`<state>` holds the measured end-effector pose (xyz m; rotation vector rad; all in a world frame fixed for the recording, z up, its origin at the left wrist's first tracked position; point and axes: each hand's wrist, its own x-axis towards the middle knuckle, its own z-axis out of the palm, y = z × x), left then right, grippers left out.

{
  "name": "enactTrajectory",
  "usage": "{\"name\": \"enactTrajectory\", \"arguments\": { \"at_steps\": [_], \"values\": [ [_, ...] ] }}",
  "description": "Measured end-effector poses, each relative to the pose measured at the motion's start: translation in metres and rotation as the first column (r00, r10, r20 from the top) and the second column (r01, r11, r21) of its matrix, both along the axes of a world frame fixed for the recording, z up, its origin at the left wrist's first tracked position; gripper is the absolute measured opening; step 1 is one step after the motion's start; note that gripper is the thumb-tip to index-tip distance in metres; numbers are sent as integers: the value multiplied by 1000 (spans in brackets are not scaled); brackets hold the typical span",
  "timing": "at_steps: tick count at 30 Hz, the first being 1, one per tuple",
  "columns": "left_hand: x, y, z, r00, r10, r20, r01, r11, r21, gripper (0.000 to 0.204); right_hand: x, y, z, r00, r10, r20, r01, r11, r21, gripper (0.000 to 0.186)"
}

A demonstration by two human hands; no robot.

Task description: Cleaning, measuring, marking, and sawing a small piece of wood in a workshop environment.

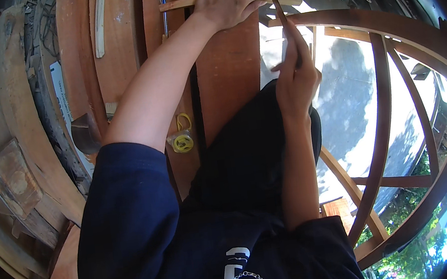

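Note:
Across the reddish-brown boards of the bench (229, 72) lies a narrow wooden strip (178, 4), its right end sticking out past the board's edge. My left hand (230, 2) is closed over this strip, pressing it down on the board. In my right hand (297, 84) is a long, thin, brown hand saw (276, 5), seen nearly edge-on, the fingers wrapped round its handle. It crosses the strip just right of my left fingertips. Whether its edge cuts into the wood cannot be made out. My dark-clad knee (264, 113) rests against the board.
A blue pen (164, 14) and a yellow coiled item in clear plastic (182, 142) lie on the boards. A pale wood stick (100, 24) is farther left. Old planks (21, 107) are stacked at the left. On the right stands a curved wooden frame (383, 116) over sunlit concrete.

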<state>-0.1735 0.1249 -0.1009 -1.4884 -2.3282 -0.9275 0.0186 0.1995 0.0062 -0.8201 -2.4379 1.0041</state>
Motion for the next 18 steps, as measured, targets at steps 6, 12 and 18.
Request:
{"name": "enactTrajectory", "arguments": {
  "at_steps": [6, 12, 18],
  "values": [
    [0, -1, 0, 1000, 10, -12, -10, 1000, -7, 23, -2, -6, 2, 997, -5, -75, -2, 997, -83, 33],
    [3, -1, 1, 1000, 9, 0, -9, 1000, -20, 23, -14, -2, 2, 1000, 14, 3, -14, 1000, -26, 34],
    [2, -2, 2, 999, 32, 16, -32, 999, -26, 22, 4, -11, 17, 1000, 4, -29, -6, 999, -49, 34]
  ]
}}
